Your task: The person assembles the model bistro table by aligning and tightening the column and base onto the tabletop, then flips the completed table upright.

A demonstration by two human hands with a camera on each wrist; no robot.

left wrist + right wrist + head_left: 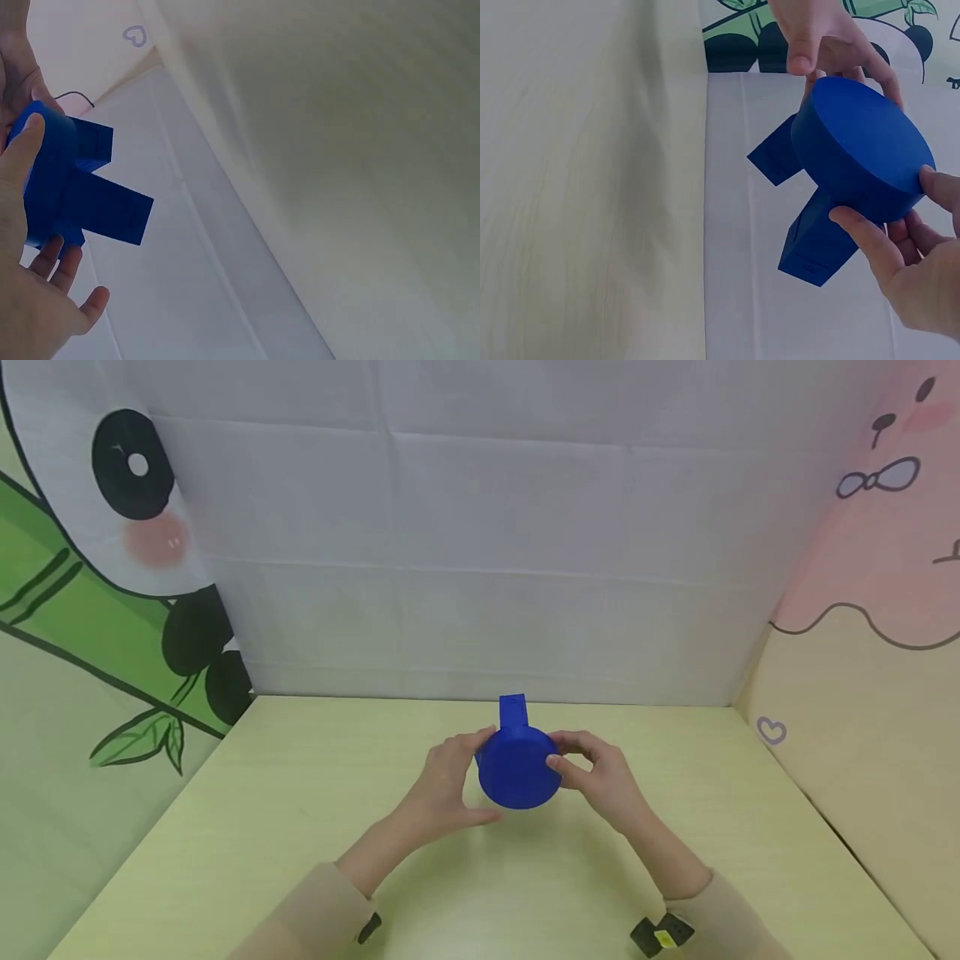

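Note:
A blue round piece with block-like legs [519, 772] is held up over the table, its flat disc face toward me in the head view. One rectangular leg [513, 710] points up and away there; two legs show in the right wrist view. My right hand [611, 785] grips the disc's right side, thumb on the face and fingers at the rim and behind. My left hand [442, 789] is at the other side with its fingers extended against the piece. Its thumb [802, 60] stands off the disc. Some left fingertips are hidden behind the piece.
The pale wooden table [300, 793] stretches beneath both hands. A white cloth wall [495, 568] rises at its back edge. Printed panels flank it, with a panda and bamboo [135, 468] on the left and a pink figure [877, 543] on the right.

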